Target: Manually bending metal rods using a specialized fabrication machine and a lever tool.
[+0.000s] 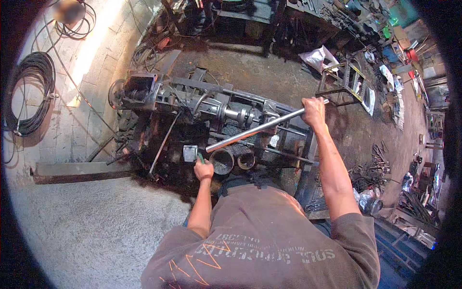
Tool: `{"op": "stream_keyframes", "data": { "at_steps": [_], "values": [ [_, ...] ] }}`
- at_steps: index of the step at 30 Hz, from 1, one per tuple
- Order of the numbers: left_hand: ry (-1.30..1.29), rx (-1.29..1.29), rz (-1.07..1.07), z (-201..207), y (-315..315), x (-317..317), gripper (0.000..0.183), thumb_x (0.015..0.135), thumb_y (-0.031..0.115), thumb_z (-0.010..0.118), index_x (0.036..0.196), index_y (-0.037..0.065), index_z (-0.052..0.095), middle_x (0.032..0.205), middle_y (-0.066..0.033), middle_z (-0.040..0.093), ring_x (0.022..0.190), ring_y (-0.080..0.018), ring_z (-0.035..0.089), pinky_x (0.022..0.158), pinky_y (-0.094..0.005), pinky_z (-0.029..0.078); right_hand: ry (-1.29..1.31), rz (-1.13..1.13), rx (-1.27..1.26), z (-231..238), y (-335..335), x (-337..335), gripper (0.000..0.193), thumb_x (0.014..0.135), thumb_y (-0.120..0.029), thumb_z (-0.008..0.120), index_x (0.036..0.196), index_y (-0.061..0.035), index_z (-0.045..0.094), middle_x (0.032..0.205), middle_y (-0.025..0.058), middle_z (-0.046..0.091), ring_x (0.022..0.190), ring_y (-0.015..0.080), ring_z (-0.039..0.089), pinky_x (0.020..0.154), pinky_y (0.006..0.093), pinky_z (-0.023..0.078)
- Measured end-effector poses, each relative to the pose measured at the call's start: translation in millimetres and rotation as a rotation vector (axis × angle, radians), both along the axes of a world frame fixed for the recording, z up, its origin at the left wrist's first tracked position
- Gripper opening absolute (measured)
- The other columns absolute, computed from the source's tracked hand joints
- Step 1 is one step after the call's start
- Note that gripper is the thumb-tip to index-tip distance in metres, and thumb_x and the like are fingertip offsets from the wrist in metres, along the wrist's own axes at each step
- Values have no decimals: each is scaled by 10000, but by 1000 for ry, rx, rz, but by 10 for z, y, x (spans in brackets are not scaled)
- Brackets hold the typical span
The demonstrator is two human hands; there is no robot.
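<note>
My right hand (pixel 314 112), raised at the right, is wrapped round the upper end of a long, shiny metal tube (pixel 260 129). The tube slants down to the left across the near side of a greasy lathe-like machine (pixel 233 113). Closed round a short green handle, my left hand (pixel 204 169) holds a tool with a pale, square, shiny head (pixel 190 153); its exact kind is unclear. The tube's lower end is close to my left hand, with a small gap visible. Just right of that hand stand a round tin (pixel 222 162) with greyish contents and a smaller tin (pixel 246 161).
Coiled black hose (pixel 31 94) hangs on the pale wall at left. A metal step stool (pixel 342 85) stands beyond my right hand, near a white sack (pixel 318 59). Scrap metal (pixel 373 166) lies on the floor at right. A cluttered bench (pixel 332 19) runs along the back.
</note>
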State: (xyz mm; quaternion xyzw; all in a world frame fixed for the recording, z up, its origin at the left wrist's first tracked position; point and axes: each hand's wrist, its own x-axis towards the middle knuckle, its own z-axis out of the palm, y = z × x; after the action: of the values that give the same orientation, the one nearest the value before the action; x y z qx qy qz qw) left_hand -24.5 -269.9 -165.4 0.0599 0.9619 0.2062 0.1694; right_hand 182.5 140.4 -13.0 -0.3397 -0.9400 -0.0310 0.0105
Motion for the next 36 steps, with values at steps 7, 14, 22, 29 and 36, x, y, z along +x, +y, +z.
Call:
{"op": "stream_keyframes", "data": {
  "at_steps": [7, 14, 22, 29, 36],
  "values": [
    [-7, 11, -17, -74, -28, -10, 350, 825, 199, 585, 1111, 0, 617, 934, -280, 647, 896, -464, 614, 824, -520, 477, -12, -25, -17, -30, 8, 29, 150, 588, -106, 694, 658, -118, 563, 725, 94, 649, 800, 281, 608, 756, 415, 401],
    [-7, 21, 11, -32, 6, 2, 305, 823, 191, 588, 1071, 20, 637, 922, -282, 649, 887, -464, 618, 809, -526, 481, -34, -22, -5, -42, 15, 0, 192, 571, -134, 726, 671, -127, 564, 738, 77, 652, 807, 281, 608, 774, 421, 412],
    [-26, 19, -16, -62, -43, -18, 330, 832, 175, 574, 1125, 26, 608, 908, -292, 648, 873, -461, 625, 768, -532, 486, 43, -2, 18, -86, 4, 31, 140, 599, -92, 678, 665, -119, 557, 708, 95, 641, 790, 287, 610, 739, 426, 405],
    [-2, -13, -67, -57, -26, -27, 366, 834, 179, 578, 1157, 8, 597, 921, -291, 649, 875, -452, 628, 766, -517, 492, 55, 35, 0, -18, 31, -25, 113, 616, -65, 643, 660, -110, 549, 697, 102, 633, 770, 297, 602, 719, 427, 401],
    [11, 38, -65, -136, -108, -66, 384, 886, 254, 544, 1154, -15, 601, 920, -300, 646, 885, -467, 619, 772, -526, 485, -23, -10, -8, -108, 18, 27, 121, 620, -85, 658, 704, -111, 575, 757, 102, 649, 827, 296, 607, 771, 438, 408]
  ]
}}
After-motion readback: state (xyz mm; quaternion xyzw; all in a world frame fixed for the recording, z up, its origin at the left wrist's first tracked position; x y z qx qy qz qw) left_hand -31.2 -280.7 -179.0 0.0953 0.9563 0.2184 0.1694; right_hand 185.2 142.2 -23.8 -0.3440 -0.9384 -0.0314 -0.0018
